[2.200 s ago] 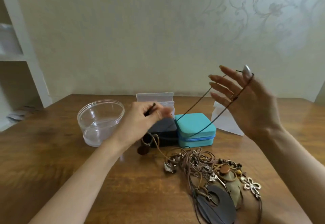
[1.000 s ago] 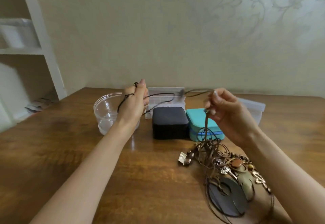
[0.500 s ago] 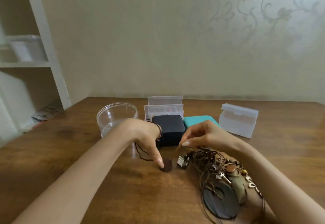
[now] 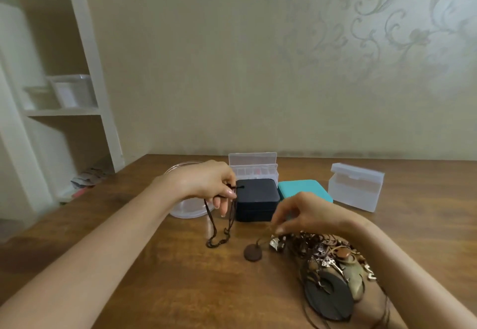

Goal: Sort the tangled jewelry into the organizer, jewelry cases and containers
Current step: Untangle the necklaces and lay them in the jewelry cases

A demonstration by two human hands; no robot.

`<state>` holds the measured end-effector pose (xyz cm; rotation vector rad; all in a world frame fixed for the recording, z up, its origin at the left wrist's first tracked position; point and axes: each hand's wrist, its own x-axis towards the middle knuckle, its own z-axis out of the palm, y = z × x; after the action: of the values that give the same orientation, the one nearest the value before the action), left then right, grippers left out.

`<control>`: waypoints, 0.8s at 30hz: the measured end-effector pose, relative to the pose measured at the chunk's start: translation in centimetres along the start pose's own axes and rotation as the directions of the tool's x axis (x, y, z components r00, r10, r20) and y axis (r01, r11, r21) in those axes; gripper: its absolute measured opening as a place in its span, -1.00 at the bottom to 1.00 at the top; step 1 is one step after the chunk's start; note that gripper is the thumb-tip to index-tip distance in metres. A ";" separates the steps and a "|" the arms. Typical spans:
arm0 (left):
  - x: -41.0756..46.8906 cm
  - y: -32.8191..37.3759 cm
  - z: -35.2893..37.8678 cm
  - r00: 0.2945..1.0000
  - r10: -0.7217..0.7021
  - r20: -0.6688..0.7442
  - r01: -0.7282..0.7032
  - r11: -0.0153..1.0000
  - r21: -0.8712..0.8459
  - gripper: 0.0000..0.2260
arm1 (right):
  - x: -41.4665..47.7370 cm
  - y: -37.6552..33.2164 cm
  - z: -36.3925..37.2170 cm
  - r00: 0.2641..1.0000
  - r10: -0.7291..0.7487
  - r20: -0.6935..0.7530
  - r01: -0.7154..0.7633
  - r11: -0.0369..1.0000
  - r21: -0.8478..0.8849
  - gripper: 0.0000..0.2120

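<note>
My left hand (image 4: 209, 186) pinches a dark cord necklace (image 4: 219, 228) above the table; its loops hang down and pool on the wood. My right hand (image 4: 307, 215) pinches a thin brown cord at the left edge of the tangled jewelry pile (image 4: 327, 261). That cord leads to a round brown pendant (image 4: 253, 252) lying flat on the table. Behind the hands stand a black jewelry case (image 4: 256, 199), a teal jewelry case (image 4: 304, 189) and a clear compartment organizer (image 4: 254, 166) with its lid up.
A round clear container (image 4: 188, 207) sits behind my left wrist. A frosted plastic box (image 4: 355, 190) stands at the back right. A big dark disc pendant (image 4: 327, 300) lies in the pile. White shelves (image 4: 64, 111) rise left of the wooden table (image 4: 180, 277).
My left hand has lifted from the table with the dark cord, away from the round pendant. My right hand stays at the pile's left edge, fingers lower on a cord.
</note>
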<state>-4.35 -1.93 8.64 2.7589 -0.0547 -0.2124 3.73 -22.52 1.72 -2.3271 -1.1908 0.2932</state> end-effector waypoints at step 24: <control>0.2 4.0 1.0 0.806 0.225 -0.547 -0.317 0.945 -0.079 -0.89 | 0.1 -3.0 1.5 0.960 -0.113 -0.255 0.275 0.528 0.804 -0.68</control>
<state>-4.33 -6.02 9.18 2.5006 -0.2712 0.6035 1.10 -20.45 2.00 -1.3171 -0.9082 0.4482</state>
